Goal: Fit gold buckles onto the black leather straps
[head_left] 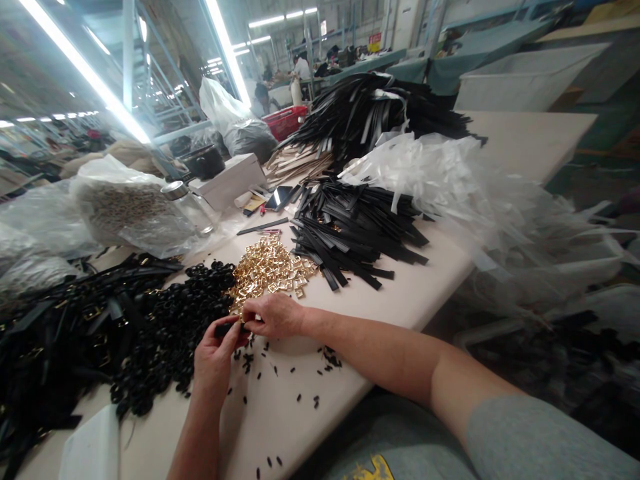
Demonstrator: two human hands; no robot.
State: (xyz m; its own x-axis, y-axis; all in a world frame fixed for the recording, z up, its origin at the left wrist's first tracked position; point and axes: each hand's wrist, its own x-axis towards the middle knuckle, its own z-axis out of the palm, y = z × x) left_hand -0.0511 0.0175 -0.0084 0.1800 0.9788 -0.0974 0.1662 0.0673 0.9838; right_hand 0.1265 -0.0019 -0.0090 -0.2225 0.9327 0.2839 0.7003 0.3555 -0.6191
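Observation:
My left hand (216, 350) is closed, thumb and fingers pinching a short black strap (226, 329) over the near side of the table. Close against it, my right hand (274, 315) has its fingers bent down onto the strap's other end. Fingers cover most of the strap, and whether a buckle sits on it is hard to see. Just beyond the hands lies a heap of gold buckles (267, 267). Left of them is a pile of small black loops (170, 320). Loose black straps (350, 230) lie behind and to the right of the buckles.
Black straps with gold buckles (75, 320) are heaped at far left, near a white plastic block (91, 443). Small black bits (299, 398) dot the table (400, 293). Behind stand a glass jar (193, 207), a white box (235, 180), a phone (279, 198) and plastic sheeting (440, 167).

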